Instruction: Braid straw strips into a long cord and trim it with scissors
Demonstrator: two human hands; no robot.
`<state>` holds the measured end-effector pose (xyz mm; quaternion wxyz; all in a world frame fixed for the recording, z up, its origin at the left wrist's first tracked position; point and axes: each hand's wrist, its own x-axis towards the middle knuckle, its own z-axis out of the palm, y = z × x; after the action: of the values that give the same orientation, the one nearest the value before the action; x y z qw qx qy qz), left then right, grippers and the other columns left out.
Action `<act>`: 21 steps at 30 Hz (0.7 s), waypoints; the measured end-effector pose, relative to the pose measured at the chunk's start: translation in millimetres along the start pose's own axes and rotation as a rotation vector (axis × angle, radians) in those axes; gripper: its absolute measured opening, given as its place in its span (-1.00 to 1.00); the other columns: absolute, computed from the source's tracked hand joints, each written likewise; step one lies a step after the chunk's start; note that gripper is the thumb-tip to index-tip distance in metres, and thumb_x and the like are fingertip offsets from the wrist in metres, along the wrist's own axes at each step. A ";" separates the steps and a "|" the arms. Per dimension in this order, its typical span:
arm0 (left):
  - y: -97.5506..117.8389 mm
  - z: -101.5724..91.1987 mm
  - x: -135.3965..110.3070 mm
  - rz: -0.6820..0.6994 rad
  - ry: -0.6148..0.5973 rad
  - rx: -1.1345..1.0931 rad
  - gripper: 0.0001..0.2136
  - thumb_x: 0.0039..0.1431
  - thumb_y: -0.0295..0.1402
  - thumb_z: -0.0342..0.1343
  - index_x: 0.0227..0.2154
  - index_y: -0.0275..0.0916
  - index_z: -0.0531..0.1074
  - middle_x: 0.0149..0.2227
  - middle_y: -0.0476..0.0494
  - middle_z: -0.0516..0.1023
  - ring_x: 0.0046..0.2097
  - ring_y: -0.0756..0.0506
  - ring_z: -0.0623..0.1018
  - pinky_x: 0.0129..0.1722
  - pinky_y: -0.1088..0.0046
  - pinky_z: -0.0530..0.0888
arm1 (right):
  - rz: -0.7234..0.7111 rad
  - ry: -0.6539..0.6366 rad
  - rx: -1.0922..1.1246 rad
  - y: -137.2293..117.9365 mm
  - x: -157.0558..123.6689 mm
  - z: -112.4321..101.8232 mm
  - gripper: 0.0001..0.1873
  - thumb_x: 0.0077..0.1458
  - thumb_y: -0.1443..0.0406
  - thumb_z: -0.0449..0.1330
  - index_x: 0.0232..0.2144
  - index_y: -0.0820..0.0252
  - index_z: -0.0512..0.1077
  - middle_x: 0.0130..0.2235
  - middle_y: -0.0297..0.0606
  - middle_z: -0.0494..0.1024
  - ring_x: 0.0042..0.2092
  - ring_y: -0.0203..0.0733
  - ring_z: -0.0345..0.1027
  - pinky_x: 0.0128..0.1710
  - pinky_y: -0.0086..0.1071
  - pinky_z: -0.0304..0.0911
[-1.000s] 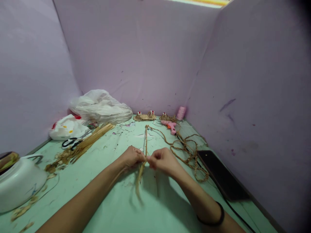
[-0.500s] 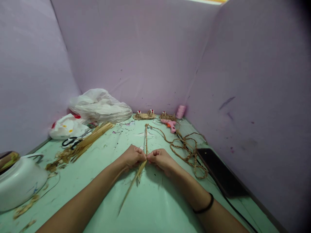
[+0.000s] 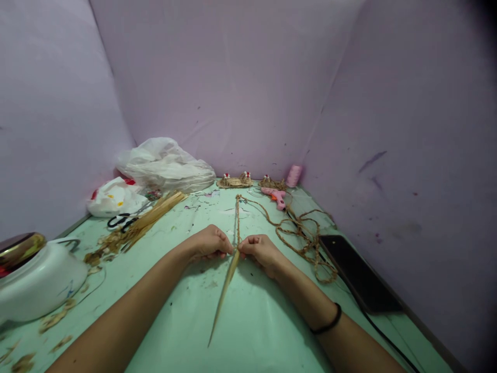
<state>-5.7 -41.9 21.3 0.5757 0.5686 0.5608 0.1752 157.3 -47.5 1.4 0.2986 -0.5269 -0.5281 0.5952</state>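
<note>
My left hand (image 3: 210, 242) and my right hand (image 3: 261, 250) meet knuckle to knuckle over the green table (image 3: 248, 321), both pinched on a braided straw rope (image 3: 237, 220). The braid runs away from my fingers toward the back wall, then loops off to the right in a loose pile (image 3: 301, 233). Below my fingers the unbraided straw strands (image 3: 222, 300) trail toward me in one thin bundle.
A bundle of straw (image 3: 149, 217) and black scissors (image 3: 120, 221) lie at the left, with plastic bags (image 3: 165, 165) behind. A white pot (image 3: 39, 282) stands at the near left. A pink glue gun (image 3: 276, 195), pink thread spool (image 3: 294, 175), small woven pieces (image 3: 234, 181) and a black phone (image 3: 359, 272) lie to the right.
My right hand has closed in against the left at the braid. The loose strands below have gathered from a spread, blurred bunch into one straight bundle.
</note>
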 end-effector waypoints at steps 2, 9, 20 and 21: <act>-0.3 -6.0 -1.3 -0.023 -0.002 0.005 -0.85 -0.31 -0.35 0.13 -0.61 -0.33 0.41 -0.75 0.05 0.29 -0.75 0.14 0.08 -0.76 0.58 -0.06 | 0.002 -0.008 0.012 1.2 0.8 -0.5 -0.93 -0.26 0.39 0.10 -0.69 0.28 0.30 -0.75 -0.48 0.24 -0.73 -0.52 -0.17 -0.69 -0.50 -0.27; -2.5 -24.2 -4.0 -0.034 -0.054 0.054 -0.84 -0.32 -0.34 0.13 -0.60 -0.34 0.43 -0.74 0.03 0.31 -0.75 0.14 0.08 -0.75 0.59 -0.08 | 0.001 -0.008 0.015 1.4 1.2 0.7 -0.95 -0.25 0.38 0.11 -0.66 0.28 0.31 -0.76 -0.50 0.21 -0.73 -0.52 -0.18 -0.69 -0.50 -0.28; -3.9 -77.6 -13.5 -0.128 0.500 0.214 -0.93 -0.32 -0.41 0.09 -0.70 -0.31 0.36 -0.72 -0.01 0.35 -0.72 0.11 0.13 -0.73 0.57 0.01 | 0.006 0.008 0.009 -1.0 -2.0 1.6 -0.91 -0.24 0.40 0.10 -0.70 0.26 0.29 -0.78 -0.51 0.15 -0.71 -0.50 -0.19 -0.67 -0.49 -0.23; 0.2 -74.1 -14.3 -0.114 0.533 0.186 -0.92 -0.30 -0.39 0.10 -0.67 -0.31 0.38 -0.69 -0.02 0.39 -0.71 0.11 0.14 -0.73 0.57 0.03 | 0.004 0.009 0.008 -0.4 -1.4 1.6 -0.92 -0.25 0.39 0.10 -0.70 0.27 0.30 -0.76 -0.50 0.18 -0.71 -0.50 -0.18 -0.67 -0.49 -0.22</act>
<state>-72.7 -20.0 48.2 0.3622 0.5206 0.7370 0.2337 156.1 -49.2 2.0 0.3019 -0.5297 -0.5232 0.5955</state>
